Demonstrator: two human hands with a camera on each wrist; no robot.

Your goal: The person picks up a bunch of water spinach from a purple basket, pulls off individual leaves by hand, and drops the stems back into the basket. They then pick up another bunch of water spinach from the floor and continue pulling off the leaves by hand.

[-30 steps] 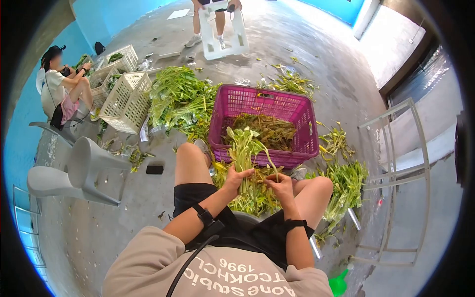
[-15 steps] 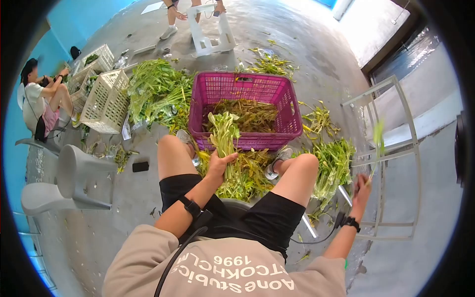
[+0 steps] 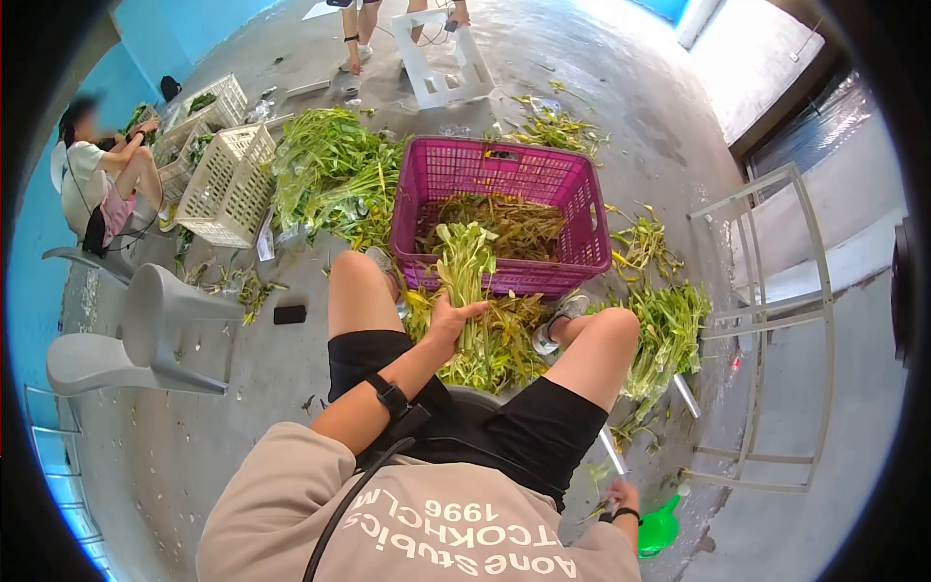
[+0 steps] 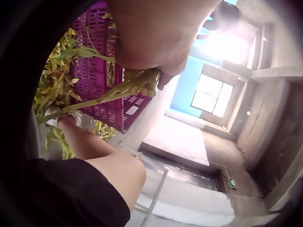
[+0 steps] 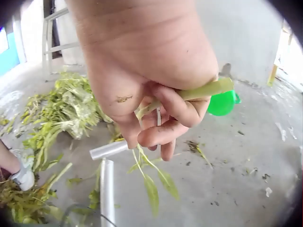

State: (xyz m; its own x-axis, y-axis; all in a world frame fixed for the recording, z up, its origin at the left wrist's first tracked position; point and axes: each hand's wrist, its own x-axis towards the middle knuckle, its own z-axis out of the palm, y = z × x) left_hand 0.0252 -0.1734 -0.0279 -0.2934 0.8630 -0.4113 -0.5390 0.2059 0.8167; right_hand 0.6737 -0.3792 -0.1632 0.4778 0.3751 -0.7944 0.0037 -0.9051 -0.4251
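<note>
In the head view the left hand grips a bunch of leafy green stems upright between the knees, just in front of the purple crate. The left wrist view shows the cut stem ends beside the thumb of that hand. Low at the right, the right hand is held out near the floor. Its curled fingers pinch one green stem with thin leaves hanging below, in the right wrist view. Brownish and yellow stalks lie in the crate.
Loose greens lie left of the crate, and another pile at the right. Grey chairs, a phone, white crates, a metal frame, metal tubes and a green object stand or lie around. Two people are beyond.
The right hand left the bunch, swung out to the right with a stem, and is now lower, nearer the body. The left hand still holds the bunch.
</note>
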